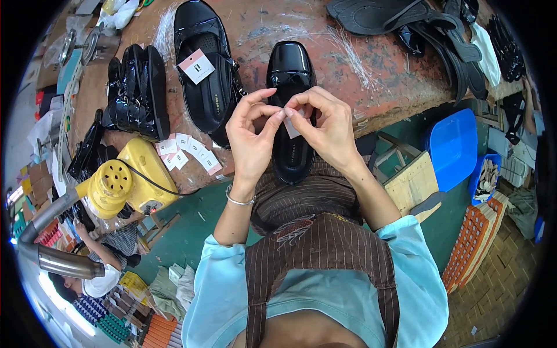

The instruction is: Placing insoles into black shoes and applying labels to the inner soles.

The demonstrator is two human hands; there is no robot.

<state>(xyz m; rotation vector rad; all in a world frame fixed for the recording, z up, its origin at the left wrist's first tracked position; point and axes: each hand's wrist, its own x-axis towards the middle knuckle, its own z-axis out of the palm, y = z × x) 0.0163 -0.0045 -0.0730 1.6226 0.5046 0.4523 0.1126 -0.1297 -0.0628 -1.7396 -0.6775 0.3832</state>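
Observation:
My two hands meet fingertip to fingertip over a glossy black square-toed shoe (290,61) at the table's near edge. My left hand (252,133) pinches something too small to make out between thumb and fingertips. My right hand (331,127) pinches a small pale pink-and-white hang tag (292,129), partly hidden under the thumb. To the left lies the matching black shoe (200,29) with a buckled strap. A square hang tag (196,66) rests across its opening. Several loose hang tags (197,153) are spread near my left wrist.
Clear plastic tag strings (354,61) lie on the worn red-brown table (272,26). Stacked black shoes (139,90) and a yellow machine (145,174) with a metal pipe stand left. Black soles (371,17) sit far right. Blue bins (452,142) are beyond the edge; another person (104,281) is lower left.

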